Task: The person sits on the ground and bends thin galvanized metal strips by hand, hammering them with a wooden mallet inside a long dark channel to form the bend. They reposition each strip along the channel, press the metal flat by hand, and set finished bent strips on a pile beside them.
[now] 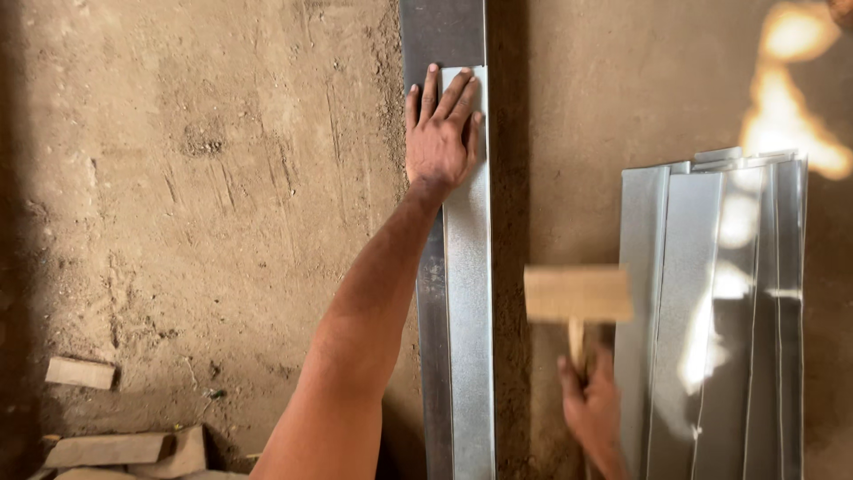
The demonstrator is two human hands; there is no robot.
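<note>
My left hand (441, 133) lies flat, fingers spread, on the far end of a long narrow strip of bright sheet metal (468, 293). The strip rests on a darker steel bar (442, 31) that runs away from me across the dirt floor. My right hand (592, 409) grips the handle of a wooden mallet (577, 295). The mallet's block head is blurred and hangs in the air just right of the strip, about halfway along it, not touching it.
A stack of folded sheet metal pieces (720, 311) lies on the ground at the right, with bright sun patches on it. Wood offcuts (107, 444) sit at the lower left. Packed dirt floor (204, 178) surrounds everything.
</note>
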